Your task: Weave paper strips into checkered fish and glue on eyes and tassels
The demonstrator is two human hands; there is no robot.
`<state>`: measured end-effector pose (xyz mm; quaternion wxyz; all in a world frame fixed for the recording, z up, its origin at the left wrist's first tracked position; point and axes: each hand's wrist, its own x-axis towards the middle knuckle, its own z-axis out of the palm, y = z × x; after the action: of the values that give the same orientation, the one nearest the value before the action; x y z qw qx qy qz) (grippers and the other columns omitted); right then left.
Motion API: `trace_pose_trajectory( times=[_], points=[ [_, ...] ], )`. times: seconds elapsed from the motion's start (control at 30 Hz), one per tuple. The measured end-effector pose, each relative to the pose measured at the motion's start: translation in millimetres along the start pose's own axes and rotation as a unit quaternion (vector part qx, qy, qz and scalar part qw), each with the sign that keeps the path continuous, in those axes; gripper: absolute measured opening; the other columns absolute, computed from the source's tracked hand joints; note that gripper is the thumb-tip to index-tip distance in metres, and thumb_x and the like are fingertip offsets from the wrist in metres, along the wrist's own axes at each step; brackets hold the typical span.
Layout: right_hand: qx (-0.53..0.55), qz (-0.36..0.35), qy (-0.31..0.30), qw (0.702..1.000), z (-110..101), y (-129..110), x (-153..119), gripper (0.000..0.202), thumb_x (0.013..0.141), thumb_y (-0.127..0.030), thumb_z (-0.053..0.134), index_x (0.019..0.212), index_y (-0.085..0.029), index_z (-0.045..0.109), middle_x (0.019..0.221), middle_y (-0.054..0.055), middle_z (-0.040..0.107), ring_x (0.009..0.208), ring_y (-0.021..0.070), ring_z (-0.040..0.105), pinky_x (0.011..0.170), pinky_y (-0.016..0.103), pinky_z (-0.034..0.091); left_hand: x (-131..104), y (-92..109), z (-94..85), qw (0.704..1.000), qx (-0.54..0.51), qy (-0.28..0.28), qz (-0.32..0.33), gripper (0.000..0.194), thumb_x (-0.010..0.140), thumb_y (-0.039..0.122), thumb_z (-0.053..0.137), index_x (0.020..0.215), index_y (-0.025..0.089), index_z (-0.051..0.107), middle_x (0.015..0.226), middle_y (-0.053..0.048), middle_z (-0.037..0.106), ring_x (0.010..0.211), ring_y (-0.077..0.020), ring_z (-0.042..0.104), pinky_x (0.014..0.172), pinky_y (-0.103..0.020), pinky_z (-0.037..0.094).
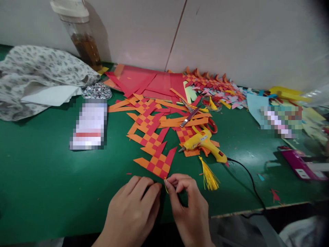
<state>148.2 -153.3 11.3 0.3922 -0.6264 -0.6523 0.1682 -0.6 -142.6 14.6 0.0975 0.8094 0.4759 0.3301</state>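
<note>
A chain of woven red and orange paper pieces (154, 142) lies on the green table, its lowest corner just above my fingertips. My right hand (189, 202) pinches a thin yellow cord (166, 187) at that corner. Close beside it, my left hand (136, 206) has its fingers curled together; what they hold, if anything, is hidden under them. A yellow tassel (209, 175) rests to the right of my right hand. Above the tassel lies a yellow glue gun (205, 142), its nozzle pointing left toward the woven chain.
Red-handled scissors (212, 126) and orange strips (185, 120) lie behind the glue gun. Its black cable (250, 178) runs to the table's front edge. A phone (88, 125), patterned cloth (43, 77) and bottle (83, 41) stand or lie left; a purple case (299, 164) is right.
</note>
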Motion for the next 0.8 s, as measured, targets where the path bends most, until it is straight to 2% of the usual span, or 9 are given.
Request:
trace_pose_trajectory(
  times=[0.3, 0.43, 0.53, 0.6, 0.67, 0.73, 0.8],
  points=[
    [0.02, 0.008, 0.015, 1.0, 1, -1, 2, 0.021, 0.085, -0.012, 0.056, 0.077, -0.024, 0.041, 0.08, 0.0, 0.06, 0.078, 0.0146, 0.061, 0.067, 0.025, 0.049, -1, -1, 0.0, 1.0, -0.004, 0.003, 0.01, 0.022, 0.091, 0.015, 0.045, 0.092, 0.017, 0.067, 0.077, -0.003, 0.065, 0.066, -0.018, 0.058, 0.057, -0.03, 0.047],
    [0.077, 0.001, 0.078, 0.994, -6, 1, -2, 0.019, 0.083, -0.011, 0.058, 0.084, -0.023, 0.044, 0.088, 0.003, 0.059, 0.084, 0.0158, 0.061, 0.072, 0.028, 0.05, -4, 0, -0.1, 1.0, -0.008, 0.002, 0.025, 0.02, 0.089, 0.014, 0.048, 0.094, 0.017, 0.067, 0.077, -0.003, 0.066, 0.066, -0.0178, 0.057, 0.055, -0.029, 0.047],
    [0.073, -0.013, 0.121, 0.99, -22, 8, 5, 0.017, 0.082, -0.011, 0.059, 0.09, -0.023, 0.049, 0.087, 0.003, 0.059, 0.083, 0.0166, 0.06, 0.071, 0.029, 0.05, -6, 0, 1.0, 0.998, -0.016, 0.003, 0.058, 0.018, 0.088, 0.014, 0.05, 0.093, 0.018, 0.067, 0.075, -0.002, 0.066, 0.064, -0.0172, 0.056, 0.053, -0.028, 0.047],
    [0.015, -0.027, 0.133, 0.991, -38, 17, 21, 0.013, 0.082, -0.015, 0.06, 0.091, -0.022, 0.054, 0.087, 0.004, 0.059, 0.083, 0.0183, 0.06, 0.072, 0.032, 0.049, -7, 1, 2.0, 0.997, -0.017, 0.008, 0.077, 0.016, 0.087, 0.013, 0.052, 0.092, 0.017, 0.067, 0.074, -0.002, 0.066, 0.062, -0.017, 0.056, 0.052, -0.028, 0.046],
    [-0.083, -0.038, 0.142, 0.986, -54, 27, 48, 0.006, 0.084, -0.021, 0.061, 0.089, -0.021, 0.059, 0.083, 0.003, 0.061, 0.073, 0.0165, 0.058, 0.068, 0.031, 0.048, -7, 1, 2.6, 0.997, -0.012, 0.02, 0.079, 0.015, 0.086, 0.012, 0.053, 0.091, 0.016, 0.067, 0.075, -0.002, 0.067, 0.065, -0.0175, 0.057, 0.055, -0.029, 0.048],
    [-0.159, -0.077, 0.141, 0.974, -66, 39, 86, 0.007, 0.086, -0.026, 0.059, 0.086, -0.02, 0.062, 0.08, 0.004, 0.063, 0.069, 0.0159, 0.057, 0.067, 0.031, 0.047, -6, 2, 2.6, 0.997, -0.005, 0.036, 0.071, 0.015, 0.086, 0.012, 0.054, 0.093, 0.016, 0.067, 0.082, -0.003, 0.069, 0.073, -0.019, 0.061, 0.063, -0.031, 0.05],
    [-0.226, -0.11, 0.114, 0.961, -73, 49, 128, 0.013, 0.087, -0.03, 0.057, 0.082, -0.018, 0.063, 0.075, 0.003, 0.063, 0.067, 0.0161, 0.058, 0.065, 0.031, 0.046, -4, 2, 1.8, 0.997, 0.007, 0.043, 0.06, 0.017, 0.087, 0.014, 0.054, 0.098, 0.016, 0.067, 0.094, -0.004, 0.071, 0.087, -0.0212, 0.063, 0.073, -0.034, 0.05]
  ],
)
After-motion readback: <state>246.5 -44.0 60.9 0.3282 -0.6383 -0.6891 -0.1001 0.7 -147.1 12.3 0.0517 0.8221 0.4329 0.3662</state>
